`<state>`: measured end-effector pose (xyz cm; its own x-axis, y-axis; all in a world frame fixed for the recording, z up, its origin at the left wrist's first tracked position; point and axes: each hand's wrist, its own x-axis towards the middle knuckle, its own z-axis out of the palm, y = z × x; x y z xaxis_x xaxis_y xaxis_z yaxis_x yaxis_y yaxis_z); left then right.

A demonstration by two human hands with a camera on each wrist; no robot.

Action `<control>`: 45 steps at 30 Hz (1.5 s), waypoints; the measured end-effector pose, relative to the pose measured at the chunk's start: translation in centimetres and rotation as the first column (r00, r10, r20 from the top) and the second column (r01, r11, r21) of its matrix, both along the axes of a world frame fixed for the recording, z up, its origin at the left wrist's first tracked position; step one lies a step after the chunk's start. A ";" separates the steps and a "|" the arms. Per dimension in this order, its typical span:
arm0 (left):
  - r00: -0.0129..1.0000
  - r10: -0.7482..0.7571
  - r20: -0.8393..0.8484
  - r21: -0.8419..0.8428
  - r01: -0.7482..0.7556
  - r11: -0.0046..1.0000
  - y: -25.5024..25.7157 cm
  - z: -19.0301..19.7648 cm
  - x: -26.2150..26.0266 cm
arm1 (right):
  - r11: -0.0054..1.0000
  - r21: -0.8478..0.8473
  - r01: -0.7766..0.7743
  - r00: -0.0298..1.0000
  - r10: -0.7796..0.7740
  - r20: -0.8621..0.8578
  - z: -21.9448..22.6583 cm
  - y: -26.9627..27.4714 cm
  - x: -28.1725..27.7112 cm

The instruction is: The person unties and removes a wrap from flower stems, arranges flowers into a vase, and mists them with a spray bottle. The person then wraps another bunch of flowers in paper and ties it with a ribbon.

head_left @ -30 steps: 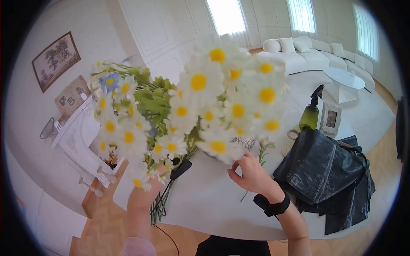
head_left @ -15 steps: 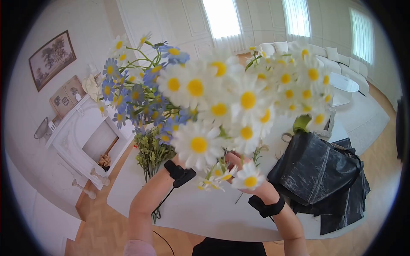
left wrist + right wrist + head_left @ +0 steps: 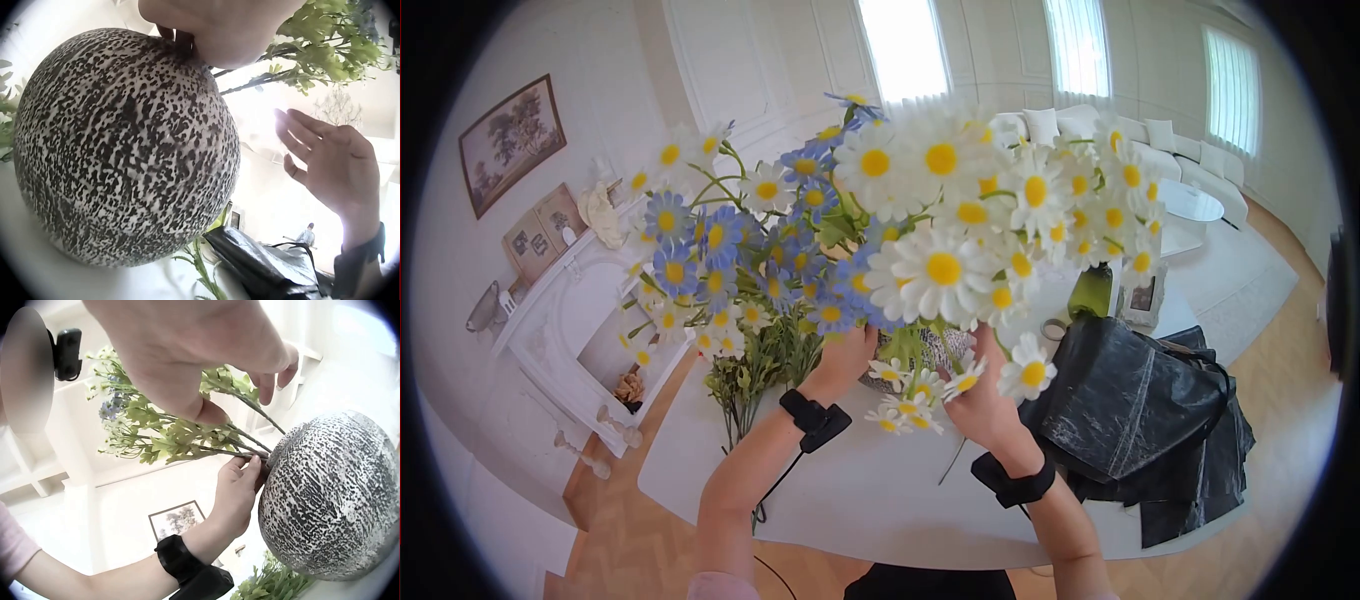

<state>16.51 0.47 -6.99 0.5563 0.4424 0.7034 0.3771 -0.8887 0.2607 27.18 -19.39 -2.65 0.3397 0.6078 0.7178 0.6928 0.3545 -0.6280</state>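
A round black-and-white speckled vase (image 3: 125,150) stands on the table, mostly behind blossoms in the head view. At its mouth, the left hand (image 3: 234,497) pinches the stems of a bunch with white daisies (image 3: 943,268) and blue flowers (image 3: 718,237). Beside the leafy stems (image 3: 175,439) is the right hand (image 3: 194,356), its fingers apart and gripping nothing visible; the left wrist view shows the same hand (image 3: 340,165) a little away from the vase. Large blossoms hide part of both hands in the head view.
Leafy stems (image 3: 750,375) lie left of the vase on the white table (image 3: 850,500). To the right are a black leathery bag (image 3: 1110,400), a tape roll (image 3: 1053,329), a green spray bottle (image 3: 1090,292) and a framed photo (image 3: 1143,300). A loose stem lies near the right hand.
The left hand has moved right, to the vase mouth, and blue and white flowers have swung right with it. The right hand has shifted slightly. The head view has turned a little.
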 end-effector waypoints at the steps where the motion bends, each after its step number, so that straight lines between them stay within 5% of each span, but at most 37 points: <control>1: 0.999 0.037 -0.027 0.057 -0.035 0.998 0.1 -0.6 0.0 | 1.000 -0.008 0.009 1.000 -0.009 0.003 0.2 0.3 0.0; 11: 0.999 0.039 0.017 0.113 -0.041 0.993 0.4 -1.1 0.6 | 0.981 -0.166 -0.101 0.994 0.106 0.017 4.2 2.7 0.7; 16: 0.998 -0.056 0.008 0.101 0.055 0.993 -0.2 -0.9 -0.2 | 0.970 0.000 -0.241 0.969 0.241 -0.045 0.2 6.1 1.7; 18: 0.996 -0.092 0.005 0.097 0.091 0.991 -0.5 -0.5 -0.6 | 0.938 -0.320 0.133 0.927 -0.004 0.376 1.0 5.2 1.8; 19: 0.994 -0.111 0.002 0.094 0.110 0.989 -0.8 -0.2 -0.8 | 0.985 -0.006 -0.171 0.974 0.168 -0.151 -1.2 7.1 1.9; 22: 0.985 -0.170 -0.010 0.084 0.171 0.982 -1.9 0.9 -1.6 | 0.968 -0.075 -0.238 0.908 0.194 -0.372 -2.0 6.1 2.3; 23: 0.985 -0.173 -0.011 0.083 0.173 0.981 -1.9 0.9 -1.2 | 0.994 0.106 0.028 0.948 -0.060 0.312 -0.9 5.8 2.5; 24: 0.989 -0.145 0.010 0.055 0.145 0.988 -1.9 0.9 -0.8 | 0.994 0.104 0.032 0.949 -0.063 0.310 -0.3 5.6 2.2; 27: 0.996 -0.056 0.071 -0.034 0.058 0.998 -2.2 1.1 0.0 | 0.996 0.042 0.084 0.989 -0.078 -0.126 0.7 5.8 0.5; 30: 0.991 0.052 0.121 -0.135 -0.035 0.990 -2.7 1.3 0.2 | 0.979 0.196 0.062 0.998 -0.060 -0.017 0.5 7.7 0.7; 32: 0.985 -0.061 0.162 -0.140 0.084 0.987 -2.3 2.3 0.1 | 0.992 0.122 -0.009 1.000 0.007 0.016 1.6 7.0 0.9; 34: 0.964 -0.260 0.046 0.144 0.252 0.957 -0.8 1.0 -0.2 | 0.980 0.151 -0.131 0.984 0.147 -0.099 1.5 6.4 0.4; 35: 0.964 -0.262 0.043 0.128 0.255 0.959 -0.9 0.4 -0.3 | 0.995 0.078 -0.065 0.954 0.085 -0.288 -1.7 8.2 0.8; 36: 0.973 -0.216 0.077 0.207 0.196 0.958 -1.6 0.5 -0.4 | 0.996 0.065 -0.060 0.952 0.077 -0.297 -1.9 7.8 0.7; 38: 0.979 -0.135 0.150 0.359 0.073 0.930 -2.8 0.5 -0.5 | 0.979 0.195 0.059 0.993 -0.078 0.090 -0.7 6.9 0.6; 39: 0.999 -0.037 0.010 -0.065 0.038 0.997 -2.9 0.7 -0.2 | 0.995 0.037 0.094 0.995 -0.093 -0.026 1.1 5.5 -0.1; 40: 0.999 -0.041 0.003 -0.073 0.041 0.996 -3.0 0.9 -0.5 | 0.995 0.028 0.099 0.995 -0.098 -0.032 1.0 5.7 0.0; 42: 0.987 -0.024 -0.159 -0.087 0.011 0.996 -3.4 2.4 -1.5 | 0.982 0.121 -0.144 0.960 0.168 -0.224 0.5 6.3 0.3; 43: 0.992 -0.023 -0.127 0.259 0.055 0.964 -2.3 0.8 -1.7 | 0.981 0.153 -0.117 0.968 0.147 -0.204 0.4 6.6 0.5; 44: 0.991 -0.024 -0.130 0.255 0.057 0.965 -1.9 0.2 -1.6 | 0.982 0.149 -0.115 0.967 0.145 -0.207 0.0 6.5 0.5; 45: 0.995 0.052 -0.080 -0.085 -0.059 0.995 -2.0 0.3 -1.5 | 0.980 0.188 -0.060 0.983 0.090 -0.158 0.2 6.1 0.4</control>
<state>15.02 -1.55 -6.65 0.5808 0.5318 0.6163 0.4471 -0.8411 0.3045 27.59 -13.31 -2.42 0.4209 0.5001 0.7568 0.5525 0.5203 -0.6512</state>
